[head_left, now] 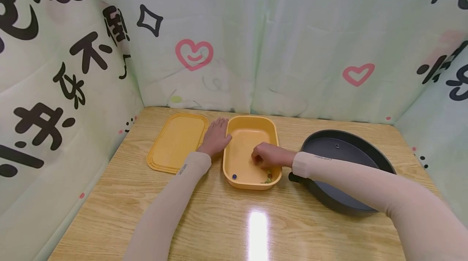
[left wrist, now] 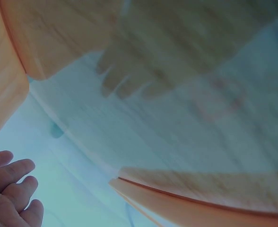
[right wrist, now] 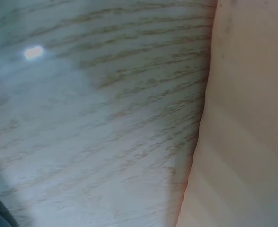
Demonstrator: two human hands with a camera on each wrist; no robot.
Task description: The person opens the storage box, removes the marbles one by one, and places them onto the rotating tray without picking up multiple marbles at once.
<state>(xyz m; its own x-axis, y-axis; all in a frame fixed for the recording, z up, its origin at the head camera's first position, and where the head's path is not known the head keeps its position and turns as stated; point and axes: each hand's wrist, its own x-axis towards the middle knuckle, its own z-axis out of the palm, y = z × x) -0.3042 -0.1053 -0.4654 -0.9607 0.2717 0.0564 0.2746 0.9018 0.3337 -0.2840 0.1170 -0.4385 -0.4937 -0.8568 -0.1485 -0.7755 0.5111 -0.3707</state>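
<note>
A yellow plastic box (head_left: 239,137) stands open on the table. My left hand (head_left: 215,137) lies at the box's left side, fingers extended, thumb at the rim. In the left wrist view the left hand's fingers (left wrist: 13,182) show loosely spread near the box wall (left wrist: 4,71). Inside the box is my right hand (head_left: 268,155), its fingers curled down; whether they pinch something is hidden. A dark blue marble (head_left: 234,177) sits in the near left corner. Several greenish marbles (head_left: 269,176) lie near the right corner. The right wrist view shows the box's outer wall (right wrist: 247,123), not the hand.
A yellow lid (head_left: 179,141) lies flat left of the box. To the right, partly under the right forearm, is a dark round pan (head_left: 329,143) with a small round shiny spot inside; its short handle (head_left: 295,178) points toward the box. Printed curtains (head_left: 263,49) surround the wooden table (head_left: 219,228).
</note>
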